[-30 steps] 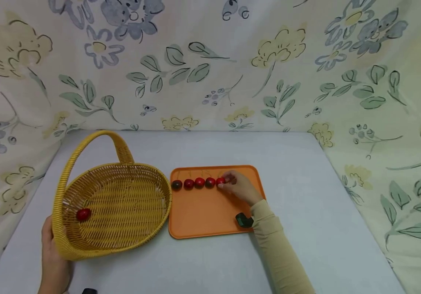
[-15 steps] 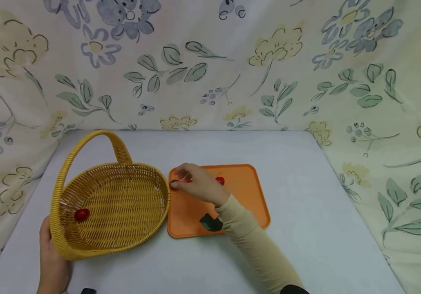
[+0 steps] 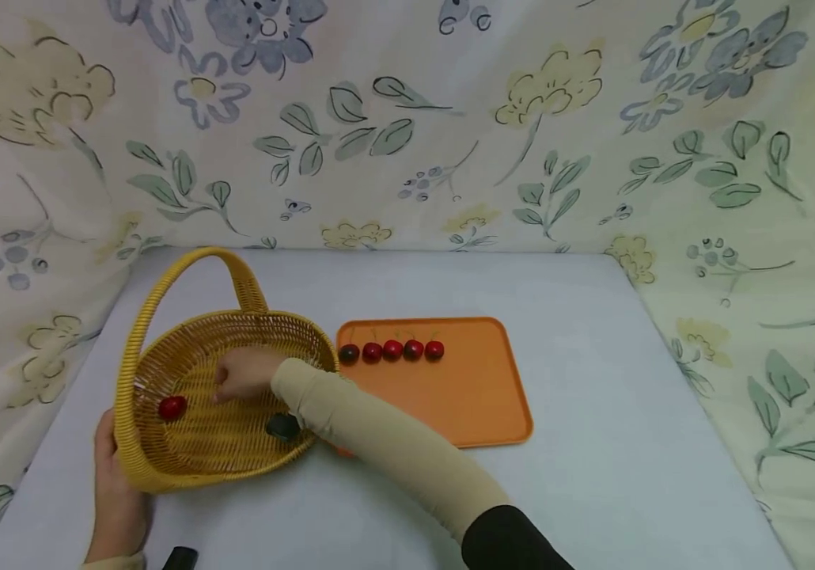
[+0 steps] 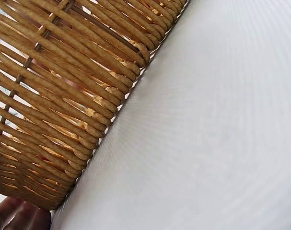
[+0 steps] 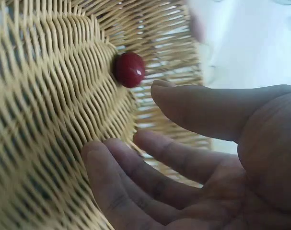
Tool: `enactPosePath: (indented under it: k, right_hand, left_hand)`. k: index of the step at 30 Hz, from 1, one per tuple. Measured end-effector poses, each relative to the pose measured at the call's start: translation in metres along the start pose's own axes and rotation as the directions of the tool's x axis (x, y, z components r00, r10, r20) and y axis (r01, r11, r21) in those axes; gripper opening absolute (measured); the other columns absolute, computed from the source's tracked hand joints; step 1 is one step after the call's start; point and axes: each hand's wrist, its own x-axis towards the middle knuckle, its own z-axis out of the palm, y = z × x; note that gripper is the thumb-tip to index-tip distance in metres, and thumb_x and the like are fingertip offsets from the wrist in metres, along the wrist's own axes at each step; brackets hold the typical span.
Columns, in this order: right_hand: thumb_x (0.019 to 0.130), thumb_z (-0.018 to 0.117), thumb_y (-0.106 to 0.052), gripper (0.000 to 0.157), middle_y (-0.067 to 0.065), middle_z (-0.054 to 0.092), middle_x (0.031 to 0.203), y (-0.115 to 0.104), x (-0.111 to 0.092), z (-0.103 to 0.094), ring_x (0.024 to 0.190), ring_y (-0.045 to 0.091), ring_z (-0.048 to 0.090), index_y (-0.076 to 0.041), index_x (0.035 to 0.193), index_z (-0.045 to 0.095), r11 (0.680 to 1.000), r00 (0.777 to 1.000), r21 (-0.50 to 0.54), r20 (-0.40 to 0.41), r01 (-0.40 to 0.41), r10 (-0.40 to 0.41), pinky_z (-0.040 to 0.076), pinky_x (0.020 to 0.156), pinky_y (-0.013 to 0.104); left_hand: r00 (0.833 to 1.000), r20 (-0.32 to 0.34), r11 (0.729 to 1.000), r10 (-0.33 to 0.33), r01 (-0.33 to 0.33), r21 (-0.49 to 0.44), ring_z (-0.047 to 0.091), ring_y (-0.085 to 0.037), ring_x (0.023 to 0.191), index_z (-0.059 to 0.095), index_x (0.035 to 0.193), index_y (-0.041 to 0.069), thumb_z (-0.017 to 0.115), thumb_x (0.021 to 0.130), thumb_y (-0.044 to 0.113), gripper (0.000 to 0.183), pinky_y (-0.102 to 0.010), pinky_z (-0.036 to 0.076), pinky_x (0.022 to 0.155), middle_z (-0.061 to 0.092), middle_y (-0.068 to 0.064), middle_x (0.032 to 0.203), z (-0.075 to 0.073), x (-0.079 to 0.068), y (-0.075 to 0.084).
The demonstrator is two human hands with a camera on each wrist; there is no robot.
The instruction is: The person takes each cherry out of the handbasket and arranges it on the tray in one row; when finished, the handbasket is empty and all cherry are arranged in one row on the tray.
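Note:
Inside the yellow wicker basket (image 3: 197,467), my right hand (image 3: 247,372) reaches down with nothing held. In the right wrist view its fingers (image 5: 157,187) are loosely bent and spread from the thumb. A dark red cherry (image 5: 130,70) lies on the basket floor beyond the thumb tip, apart from it. My left hand (image 3: 119,499) holds the basket's left end from outside; its fingers (image 4: 23,215) touch the weave low down, and their tips are partly hidden. Several cherries (image 3: 392,351) with stems stand in a row on the orange tray (image 3: 471,396).
The basket's tall arched handle (image 3: 130,348) rises over its left side. The tray lies against the basket's right edge. A white table (image 3: 593,443) carries both, with a floral cloth (image 3: 407,158) hanging behind. Dark camera gear (image 3: 282,426) sits at my right wrist.
My right hand has left the row of cherries on the tray and moved left into the basket. The left hand stays at the basket's end. The view has shifted slightly.

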Motion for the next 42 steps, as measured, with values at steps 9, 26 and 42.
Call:
enactPosePath:
  k: [9, 26, 42]
  right_hand:
    - [0.090, 0.065, -0.022, 0.020, -0.013, 0.057, 0.088, -0.018, 0.035, 0.016, 0.066, 0.004, 0.047, -0.019, 0.110, 0.065, 0.953, 0.993, 0.290, 0.105, -0.087, 0.059, 0.043, 0.059, 0.017]
    - [0.085, 0.071, -0.035, 0.016, -0.017, 0.058, 0.080, -0.037, 0.047, 0.029, 0.072, -0.001, 0.049, -0.024, 0.095, 0.072, 0.988, 0.997, 0.136, 0.010, -0.079, 0.078, 0.038, 0.061, 0.012]
    - [0.087, 0.068, -0.016, 0.018, -0.006, 0.064, 0.086, -0.011, 0.026, 0.000, 0.074, 0.007, 0.060, -0.016, 0.104, 0.062, 0.912, 0.999, 0.409, 0.027, 0.028, -0.043, 0.048, 0.065, 0.018]
  left_hand:
    - [1.000, 0.015, 1.000, 0.014, -0.014, 0.015, 0.045, -0.011, 0.108, 0.037, 0.140, 0.010, 0.037, 0.103, 0.011, 0.037, -0.013, 0.048, 0.073, 0.039, -0.002, 0.128, -0.001, 0.001, -0.002]
    - [0.999, -0.001, 0.991, -0.042, 0.042, 0.124, 0.042, -0.007, 0.114, 0.035, 0.141, 0.020, 0.035, 0.104, 0.020, 0.036, -0.007, 0.046, 0.080, 0.035, 0.005, 0.131, 0.002, -0.003, 0.004]
    - [1.000, -0.011, 0.986, -0.024, 0.026, 0.164, 0.041, -0.008, 0.110, 0.037, 0.140, 0.018, 0.036, 0.104, 0.019, 0.036, -0.009, 0.044, 0.077, 0.038, 0.004, 0.129, -0.001, -0.001, 0.000]
